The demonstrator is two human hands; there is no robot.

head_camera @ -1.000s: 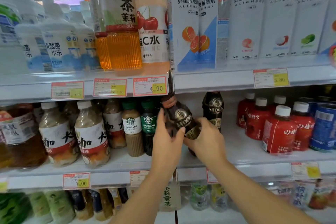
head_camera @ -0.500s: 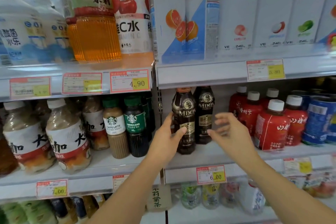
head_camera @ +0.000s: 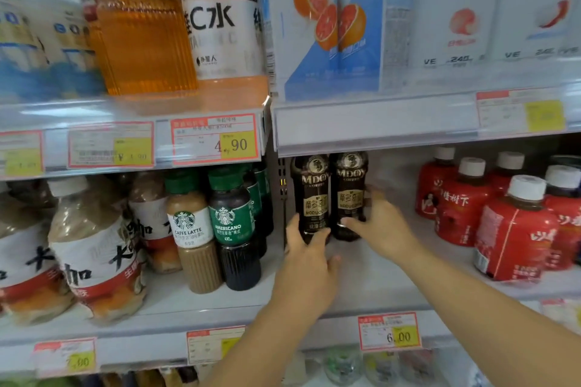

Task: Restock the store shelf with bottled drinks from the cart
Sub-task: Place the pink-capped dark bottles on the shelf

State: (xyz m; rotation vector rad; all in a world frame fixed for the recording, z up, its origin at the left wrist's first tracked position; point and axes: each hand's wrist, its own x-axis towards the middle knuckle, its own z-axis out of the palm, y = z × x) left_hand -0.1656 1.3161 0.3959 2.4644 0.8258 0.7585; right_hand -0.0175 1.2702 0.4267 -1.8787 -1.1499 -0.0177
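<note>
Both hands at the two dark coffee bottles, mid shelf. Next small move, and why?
Probably let go and draw both hands back for the next bottle. The left coffee bottle and right coffee bottle stand upright, side by side, labels forward. The left hand rests openly at the left one's base; the right hand lies against the right one, fingers blurred.

Middle shelf (head_camera: 377,286), right bay: left coffee bottle (head_camera: 312,198) stood upright just beside divider (head_camera: 283,185), right coffee bottle (head_camera: 349,195) upright and touching it on right. Left hand (head_camera: 306,264) laid against lower front of left coffee bottle. Right hand (head_camera: 382,226) wrapped round lower part of right coffee bottle. Left of divider, at shelf front: americano bottle (head_camera: 234,229), then latte bottle (head_camera: 193,239) further left. Capped bottles (head_camera: 515,229) grouped well apart to right. Cartons (head_camera: 330,25) set on upper shelf (head_camera: 377,122) above. Price tag (head_camera: 389,331) fixed on shelf edge below hands.
</note>
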